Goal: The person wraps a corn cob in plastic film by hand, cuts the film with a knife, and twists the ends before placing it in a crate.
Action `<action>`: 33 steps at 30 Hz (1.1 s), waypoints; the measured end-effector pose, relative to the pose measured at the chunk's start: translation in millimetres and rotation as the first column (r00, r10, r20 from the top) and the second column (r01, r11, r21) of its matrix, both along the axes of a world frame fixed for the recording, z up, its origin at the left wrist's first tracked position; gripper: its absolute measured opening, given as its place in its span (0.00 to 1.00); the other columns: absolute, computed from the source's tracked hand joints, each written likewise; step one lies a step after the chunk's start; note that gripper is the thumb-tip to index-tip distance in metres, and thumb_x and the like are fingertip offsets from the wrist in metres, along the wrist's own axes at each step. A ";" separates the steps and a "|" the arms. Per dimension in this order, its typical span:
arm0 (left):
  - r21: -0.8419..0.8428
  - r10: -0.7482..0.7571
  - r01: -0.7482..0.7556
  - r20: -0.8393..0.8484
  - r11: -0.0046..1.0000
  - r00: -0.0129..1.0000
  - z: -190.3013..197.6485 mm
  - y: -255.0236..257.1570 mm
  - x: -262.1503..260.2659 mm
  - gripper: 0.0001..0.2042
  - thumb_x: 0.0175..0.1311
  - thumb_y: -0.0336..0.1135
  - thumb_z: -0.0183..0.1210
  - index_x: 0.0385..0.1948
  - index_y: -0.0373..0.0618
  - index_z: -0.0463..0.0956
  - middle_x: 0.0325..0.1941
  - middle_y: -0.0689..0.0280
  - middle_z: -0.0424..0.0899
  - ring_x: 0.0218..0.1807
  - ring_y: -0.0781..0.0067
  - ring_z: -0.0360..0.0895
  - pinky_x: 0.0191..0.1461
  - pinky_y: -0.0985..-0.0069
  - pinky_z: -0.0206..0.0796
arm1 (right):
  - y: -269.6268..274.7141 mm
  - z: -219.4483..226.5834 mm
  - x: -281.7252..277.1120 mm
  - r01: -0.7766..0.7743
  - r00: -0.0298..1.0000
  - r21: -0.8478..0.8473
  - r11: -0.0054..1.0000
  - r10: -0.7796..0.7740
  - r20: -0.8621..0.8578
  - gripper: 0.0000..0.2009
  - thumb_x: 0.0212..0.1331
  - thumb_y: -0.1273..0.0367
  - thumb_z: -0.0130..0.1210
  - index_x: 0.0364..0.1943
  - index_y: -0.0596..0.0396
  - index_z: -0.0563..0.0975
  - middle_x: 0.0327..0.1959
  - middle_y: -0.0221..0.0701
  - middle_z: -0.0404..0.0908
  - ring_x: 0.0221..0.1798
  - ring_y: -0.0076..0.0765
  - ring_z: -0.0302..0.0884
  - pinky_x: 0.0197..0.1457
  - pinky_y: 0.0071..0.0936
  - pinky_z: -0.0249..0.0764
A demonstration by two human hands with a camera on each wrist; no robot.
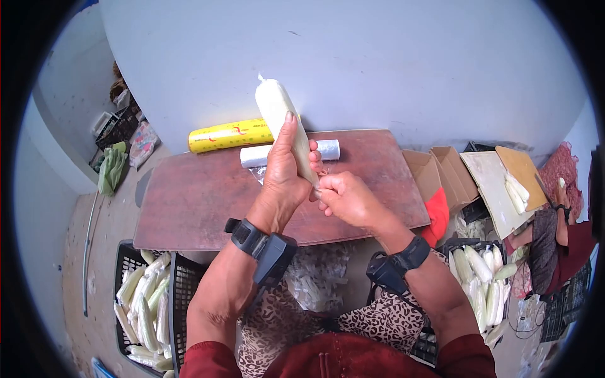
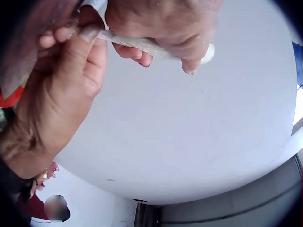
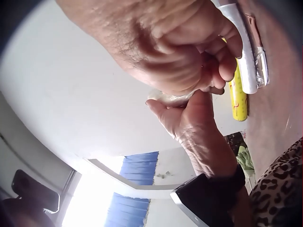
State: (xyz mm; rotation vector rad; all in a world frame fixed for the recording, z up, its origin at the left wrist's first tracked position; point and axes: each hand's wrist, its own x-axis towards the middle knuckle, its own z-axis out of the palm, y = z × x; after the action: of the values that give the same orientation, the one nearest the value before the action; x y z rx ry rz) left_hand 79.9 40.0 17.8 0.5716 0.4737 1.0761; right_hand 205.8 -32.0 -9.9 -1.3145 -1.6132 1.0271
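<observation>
A long pale vegetable in clear film [image 1: 277, 104] stands tilted above the table in the head view, a twisted tip of film at its upper end. The left hand [image 1: 285, 170] grips it around its lower half, thumb along its front. At its lower end the right hand [image 1: 348, 196] pinches the film between thumb and fingers. The left wrist view shows the right hand [image 2: 66, 85] pinching the narrow film end beside the wrapped vegetable [image 2: 142, 45]. Both hands meet in the right wrist view, where most of the vegetable [image 3: 170, 98] is hidden.
On the red-brown table [image 1: 208, 201] lie a yellow roll [image 1: 230, 135] and a roll of clear film [image 1: 329, 150]. Crates of pale vegetables stand at left [image 1: 179, 296] and right [image 1: 482, 277]. Cardboard boxes [image 1: 419, 171] are right of the table; another person [image 1: 570, 246] is at far right.
</observation>
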 end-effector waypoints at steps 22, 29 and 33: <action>0.149 -0.122 0.105 0.115 0.983 0.986 -4.1 1.9 -6.7 0.19 0.61 0.24 0.57 0.52 0.48 0.62 0.38 0.61 0.73 0.35 0.72 0.69 0.37 0.73 0.66 | -7.1 3.6 -0.8 0.127 0.907 0.360 0.924 -0.255 0.334 0.09 0.60 0.67 0.56 0.31 0.62 0.77 0.25 0.45 0.80 0.29 0.50 0.80 0.32 0.38 0.74; 0.029 -0.111 0.107 0.280 0.994 0.954 2.0 6.7 -15.5 0.13 0.66 0.33 0.58 0.47 0.47 0.64 0.32 0.63 0.71 0.29 0.77 0.67 0.29 0.80 0.62 | -5.6 14.7 9.9 -0.040 0.932 -0.276 0.960 -0.064 -0.357 0.30 0.66 0.42 0.47 0.46 0.60 0.75 0.40 0.39 0.80 0.41 0.34 0.80 0.42 0.30 0.74; 0.075 -0.142 0.126 0.252 0.989 0.957 -2.1 6.3 -13.3 0.15 0.66 0.33 0.58 0.49 0.47 0.62 0.32 0.63 0.71 0.30 0.76 0.68 0.29 0.79 0.62 | 1.1 11.6 3.3 -0.224 0.853 -0.374 0.900 -0.005 -0.523 0.33 0.66 0.39 0.44 0.46 0.61 0.74 0.38 0.39 0.78 0.39 0.33 0.80 0.42 0.28 0.75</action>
State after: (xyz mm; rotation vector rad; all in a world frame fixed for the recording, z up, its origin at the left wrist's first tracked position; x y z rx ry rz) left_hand 66.6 46.3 15.6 0.4998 0.1746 1.0191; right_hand 209.1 -31.0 1.7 -1.0802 -1.0959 1.7127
